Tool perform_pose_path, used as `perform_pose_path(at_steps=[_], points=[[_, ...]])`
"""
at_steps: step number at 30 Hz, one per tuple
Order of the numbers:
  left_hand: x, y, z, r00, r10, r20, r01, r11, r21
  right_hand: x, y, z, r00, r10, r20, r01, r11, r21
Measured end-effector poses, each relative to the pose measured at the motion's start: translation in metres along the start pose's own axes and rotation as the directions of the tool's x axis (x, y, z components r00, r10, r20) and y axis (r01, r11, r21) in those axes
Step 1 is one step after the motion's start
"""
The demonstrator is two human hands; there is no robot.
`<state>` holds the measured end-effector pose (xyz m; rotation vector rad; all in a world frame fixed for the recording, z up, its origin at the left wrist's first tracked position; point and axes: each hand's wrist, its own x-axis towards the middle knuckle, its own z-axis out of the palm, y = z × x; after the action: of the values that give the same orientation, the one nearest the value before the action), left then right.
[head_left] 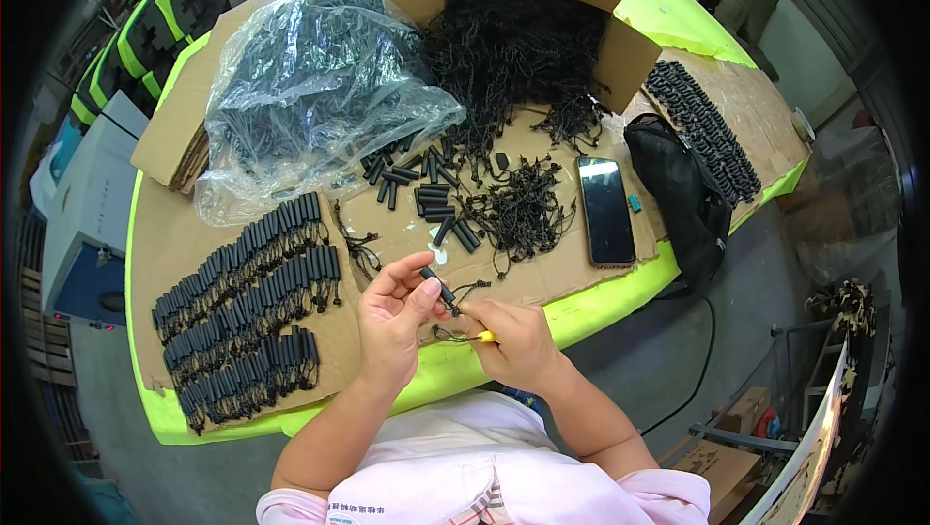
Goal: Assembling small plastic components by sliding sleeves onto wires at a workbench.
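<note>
My left hand (390, 324) pinches a short black tube (436, 283) between thumb and fingers, tilted above the table's near edge. Close beside it, my right hand (518, 339) is closed around a small tool with a yellow handle (486, 336); the fingers hide most of it. Thin black cord (448, 333) loops out between the two hands at the tube's lower end. Beyond them lie several loose black tubes (433, 198) and a tangled heap of knotted black cords (523, 210).
Rows of corded tubes (247, 307) lie at left. Behind stand a clear plastic bag (310, 89) of black pieces and a cardboard box (620, 65) of cords. A phone (605, 210), black pouch (678, 196) and more rowed pieces (702, 128) are at right.
</note>
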<state>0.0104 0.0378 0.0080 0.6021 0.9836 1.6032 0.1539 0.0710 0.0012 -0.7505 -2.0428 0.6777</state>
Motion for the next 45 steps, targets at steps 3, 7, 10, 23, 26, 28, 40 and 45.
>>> perform_pose_path(at_steps=[3, 7, 10, 23, 26, 28, 40, 45], points=[[0.001, -0.001, -0.001, 0.999, -0.04, 0.015, 0.041, 0.998, -0.054, -0.001, 0.0, -0.005, 0.976, 0.159, 0.149, -0.191, 0.954, 0.231], [0.002, -0.001, -0.003, 0.992, -0.129, -0.003, 0.127, 0.976, -0.176, 0.001, -0.002, -0.008, 0.94, 0.243, 0.241, -0.308, 0.907, 0.287], [0.002, -0.004, -0.005, 0.993, -0.115, 0.0, 0.112, 0.971, -0.21, 0.0, -0.002, -0.005, 0.933, 0.269, 0.238, -0.336, 0.888, 0.315], [-0.001, -0.009, -0.006, 0.999, -0.036, -0.005, 0.036, 0.999, -0.008, -0.004, 0.003, 0.003, 0.922, 0.307, 0.235, -0.375, 0.86, 0.346], [-0.003, -0.007, -0.005, 0.998, -0.064, 0.015, 0.063, 0.997, 0.051, -0.007, 0.006, 0.006, 0.892, 0.345, 0.291, -0.445, 0.782, 0.437], [-0.003, -0.007, -0.006, 0.998, -0.056, 0.042, 0.053, 0.996, 0.078, -0.009, 0.008, 0.01, 0.864, 0.386, 0.325, -0.503, 0.697, 0.51], [-0.004, -0.006, -0.01, 0.975, -0.19, -0.117, 0.158, 0.958, -0.238, -0.01, -0.011, 0.01, 0.998, 0.037, -0.054, -0.045, 0.986, -0.161], [-0.008, -0.008, -0.008, 0.977, -0.147, -0.154, 0.111, 0.97, -0.216, -0.012, -0.014, 0.012, 0.995, -0.08, -0.057, 0.05, 0.914, -0.402]])
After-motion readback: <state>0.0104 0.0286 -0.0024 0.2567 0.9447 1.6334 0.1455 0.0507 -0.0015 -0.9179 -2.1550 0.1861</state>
